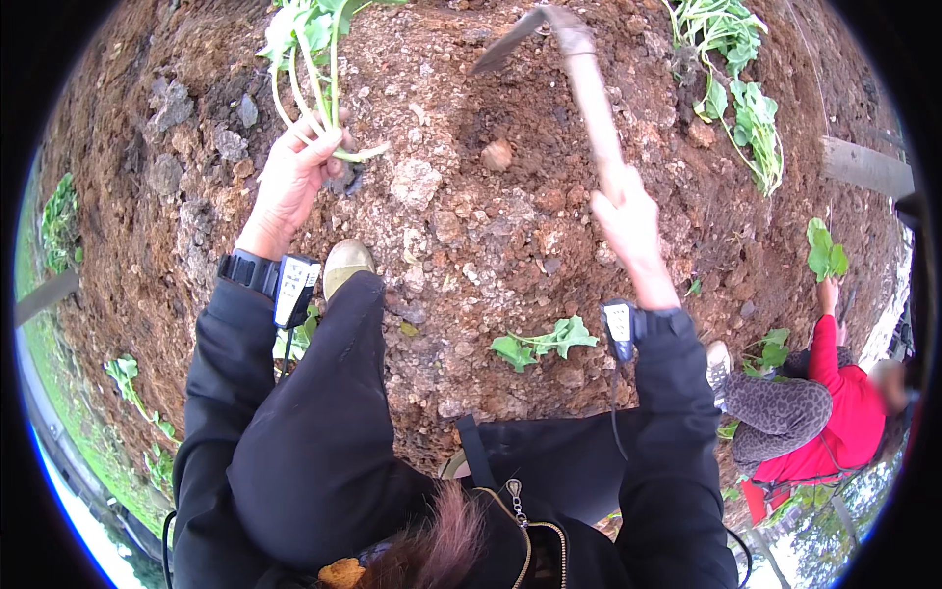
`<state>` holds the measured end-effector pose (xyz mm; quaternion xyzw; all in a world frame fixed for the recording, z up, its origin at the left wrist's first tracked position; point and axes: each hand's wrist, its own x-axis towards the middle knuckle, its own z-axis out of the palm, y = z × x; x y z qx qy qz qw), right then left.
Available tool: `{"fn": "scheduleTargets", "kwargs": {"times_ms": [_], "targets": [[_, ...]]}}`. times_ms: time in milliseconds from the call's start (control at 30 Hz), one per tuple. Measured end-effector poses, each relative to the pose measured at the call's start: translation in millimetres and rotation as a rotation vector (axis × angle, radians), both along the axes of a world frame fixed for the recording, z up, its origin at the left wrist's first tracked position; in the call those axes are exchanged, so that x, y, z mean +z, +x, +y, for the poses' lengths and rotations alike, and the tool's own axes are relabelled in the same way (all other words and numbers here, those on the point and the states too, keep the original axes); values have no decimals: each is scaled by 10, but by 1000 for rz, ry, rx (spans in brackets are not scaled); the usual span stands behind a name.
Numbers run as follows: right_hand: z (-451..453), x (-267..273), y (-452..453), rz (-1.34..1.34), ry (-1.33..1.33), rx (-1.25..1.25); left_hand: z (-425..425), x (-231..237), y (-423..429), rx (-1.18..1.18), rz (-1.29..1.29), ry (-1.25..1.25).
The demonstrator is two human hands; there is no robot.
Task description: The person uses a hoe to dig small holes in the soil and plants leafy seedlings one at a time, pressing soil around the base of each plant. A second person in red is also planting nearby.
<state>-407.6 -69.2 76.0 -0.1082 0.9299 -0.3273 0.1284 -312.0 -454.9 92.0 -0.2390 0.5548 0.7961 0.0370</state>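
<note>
My left hand [298,173] pinches a small bunch of leafy green seedlings [313,66] by the lower stems, their leaves pointing away from me. My right hand [633,217] grips the wooden handle of a hoe [596,118]. The hoe's metal blade [508,48] hangs over a dug hollow [508,110] in the brown, crumbly soil [456,235]. A rounded clod [497,155] rests in the hollow. Whether the blade touches the soil I cannot tell.
Several seedlings [758,121] lie in bunches at the upper right. One leafy seedling [548,342] is on the soil between my legs. At the right crouches a person in red [846,412], holding a green seedling [826,250]. Grass [55,383] borders the left side.
</note>
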Motion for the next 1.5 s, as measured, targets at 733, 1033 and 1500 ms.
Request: {"fn": "scheduleTargets", "kwargs": {"times_ms": [733,1033,1500], "targets": [[-4,-528,285,-358,326,-6,333,-576,-1059,-270,-40,-327],[-5,-237,-64,-506,280,-84,475,-1031,-1430,-618,13,-688],[416,-726,692,-359,184,-156,702,-972,-1646,-1066,166,-972]]}}
